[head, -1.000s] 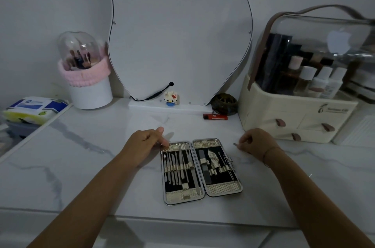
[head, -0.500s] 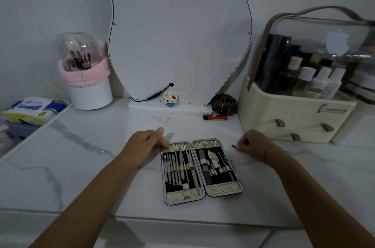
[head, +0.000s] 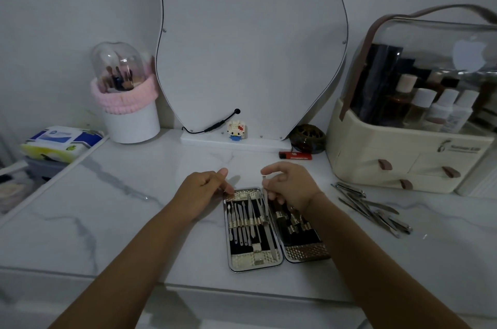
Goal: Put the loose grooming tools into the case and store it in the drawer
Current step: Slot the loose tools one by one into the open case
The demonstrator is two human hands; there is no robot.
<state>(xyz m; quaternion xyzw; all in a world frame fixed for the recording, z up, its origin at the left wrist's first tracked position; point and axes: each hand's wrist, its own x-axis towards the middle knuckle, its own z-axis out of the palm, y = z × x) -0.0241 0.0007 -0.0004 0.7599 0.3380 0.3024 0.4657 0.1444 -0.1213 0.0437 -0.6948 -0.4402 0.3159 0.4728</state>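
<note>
An open metal grooming case [head: 255, 264] lies flat on the marble top, its two halves lined with slim steel tools under straps. My left hand [head: 204, 190] pinches the case's far left corner. My right hand [head: 291, 186] hovers over the far edge of the case, shut on a thin metal tool [head: 264, 180] that points down toward the left half. A pile of loose grooming tools [head: 373, 209] lies on the table to the right of the case. My right wrist hides part of the case's right half.
A cream organiser [head: 357, 145] with brown-handled drawers and a clear lid stands at the right rear. A mirror [head: 250, 41], a small toy figure [head: 236, 129], a red lighter [head: 295, 155], a dark bowl [head: 308, 139], a brush holder [head: 129, 102] and wipes [head: 61, 141] line the back and left.
My right hand has moved left from beside the case to above its far edge, carrying the thin tool. The pile of loose tools now shows at the right. My left hand stayed put.
</note>
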